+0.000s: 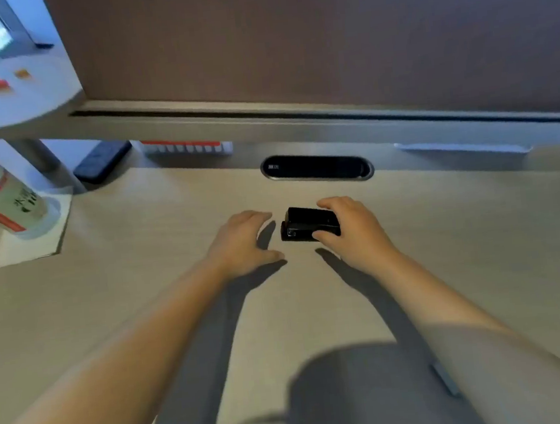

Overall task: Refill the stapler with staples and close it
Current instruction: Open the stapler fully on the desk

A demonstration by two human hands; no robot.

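Small black stapler (310,223) flat on the table (169,215), mid-way back, lid apparently closed. Right hand (352,230) wrapped over its right end, fingers curled to steady it. Left hand (240,241) just beside, spread open, empty, probably poised to lift the lid.

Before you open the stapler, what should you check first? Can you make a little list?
1. Stapler lies flat on the desk: ok.
2. Right hand grips the stapler, thumb on its near side: ok.
3. Left hand is free to help, open beside the stapler and not touching it: ok.
4. Stapler lid is shut: looks ok.
5. Staples within reach: cannot tell, none seen.
6. Cup at far left is clear of the hands: ok.
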